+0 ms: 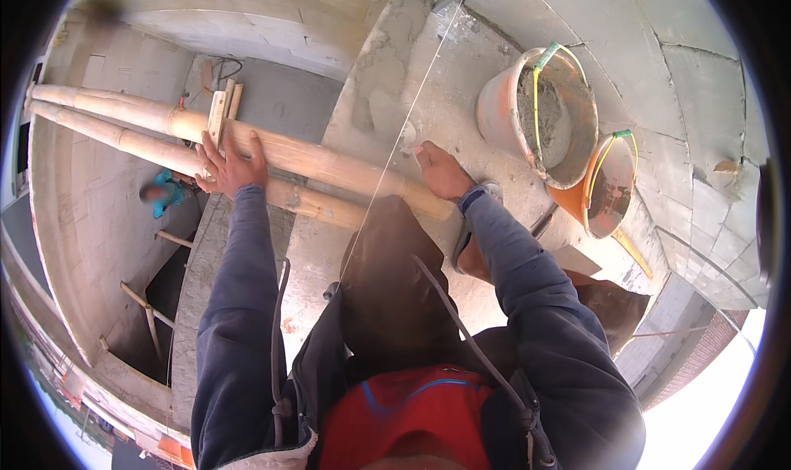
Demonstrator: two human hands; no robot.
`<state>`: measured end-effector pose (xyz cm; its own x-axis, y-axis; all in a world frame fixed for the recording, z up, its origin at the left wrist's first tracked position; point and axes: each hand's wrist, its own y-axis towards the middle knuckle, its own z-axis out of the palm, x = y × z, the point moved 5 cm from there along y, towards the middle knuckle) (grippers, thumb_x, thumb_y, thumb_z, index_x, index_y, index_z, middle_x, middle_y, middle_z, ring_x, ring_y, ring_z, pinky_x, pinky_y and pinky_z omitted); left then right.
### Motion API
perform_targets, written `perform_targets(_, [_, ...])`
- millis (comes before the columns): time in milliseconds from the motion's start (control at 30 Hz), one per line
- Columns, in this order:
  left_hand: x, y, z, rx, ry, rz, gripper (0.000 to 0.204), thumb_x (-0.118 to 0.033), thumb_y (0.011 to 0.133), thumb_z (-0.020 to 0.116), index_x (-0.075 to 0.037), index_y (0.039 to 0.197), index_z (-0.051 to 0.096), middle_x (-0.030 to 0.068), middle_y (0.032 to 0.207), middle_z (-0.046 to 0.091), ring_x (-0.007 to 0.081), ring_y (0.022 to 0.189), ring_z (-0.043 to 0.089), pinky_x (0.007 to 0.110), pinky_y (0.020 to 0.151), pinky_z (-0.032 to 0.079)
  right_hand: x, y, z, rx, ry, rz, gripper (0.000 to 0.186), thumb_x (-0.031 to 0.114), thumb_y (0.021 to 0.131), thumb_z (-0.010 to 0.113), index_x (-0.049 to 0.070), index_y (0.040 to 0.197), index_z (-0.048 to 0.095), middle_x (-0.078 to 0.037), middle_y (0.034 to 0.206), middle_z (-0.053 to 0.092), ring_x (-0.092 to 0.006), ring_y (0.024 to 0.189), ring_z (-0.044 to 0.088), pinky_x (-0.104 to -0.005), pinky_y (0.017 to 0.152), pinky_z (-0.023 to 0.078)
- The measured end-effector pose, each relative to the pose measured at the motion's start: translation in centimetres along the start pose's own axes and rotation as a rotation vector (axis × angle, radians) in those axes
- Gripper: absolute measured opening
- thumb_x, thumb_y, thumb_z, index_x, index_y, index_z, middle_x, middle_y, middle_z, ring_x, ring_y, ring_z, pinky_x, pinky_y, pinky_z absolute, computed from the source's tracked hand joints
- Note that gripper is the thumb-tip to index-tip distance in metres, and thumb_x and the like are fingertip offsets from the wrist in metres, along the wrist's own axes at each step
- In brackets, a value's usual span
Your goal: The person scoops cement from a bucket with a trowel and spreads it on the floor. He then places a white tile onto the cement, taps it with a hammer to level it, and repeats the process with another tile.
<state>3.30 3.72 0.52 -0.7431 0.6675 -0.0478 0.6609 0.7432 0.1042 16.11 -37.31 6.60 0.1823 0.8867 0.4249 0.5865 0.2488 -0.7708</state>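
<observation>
Two long bamboo poles (pixel 329 165) extend from the upper left to beneath my hands, a short wooden crosspiece (pixel 216 117) lying over them. My left hand (pixel 236 167) grips the poles beside that piece, fingers spread and curled over. At the poles' right end, my right hand (pixel 442 171) is closed against the upper pole; what its fingertips hold, if anything, I cannot make out. A thin white string (pixel 435 62) runs diagonally over the poles between my hands.
A mortar bucket (pixel 503 116) and an orange bucket (pixel 568 200) stand right of my hands on the concrete ledge (pixel 375 99), beside a block wall (pixel 692 107). At left, a drop shows a person in teal (pixel 169 194) below and wooden props (pixel 148 318) by a dark opening.
</observation>
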Motion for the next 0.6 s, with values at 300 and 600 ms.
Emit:
perform_targets(300, [0.3,0.0,-0.4,-0.004,0.008,-0.009,0.068,-0.071,0.103,0.055,-0.035,0.16,0.059,0.0031,0.184,0.025,0.0297,0.171,0.018,0.077,0.127,0.005,1.9,-2.5,1.6,-0.016,-0.099,-0.112,0.048,0.044,0.117,0.04,0.003,0.134,0.057,-0.037,0.113,0.073,-0.0582,0.113,0.068,-0.0632,0.102,0.05])
perform_targets(600, [0.4,-0.3,0.3,-0.022,0.011,0.004,0.066,-0.073,0.104,0.052,-0.035,0.158,0.062,0.0001,0.185,0.023,0.0264,0.172,0.015,0.074,0.128,0.006,5.3,-11.1,-7.2,-0.106,-0.474,-0.198,0.039,0.038,0.113,0.05,0.004,0.131,0.059,-0.029,0.112,0.076,-0.0514,0.11,0.071,-0.0603,0.096,0.054])
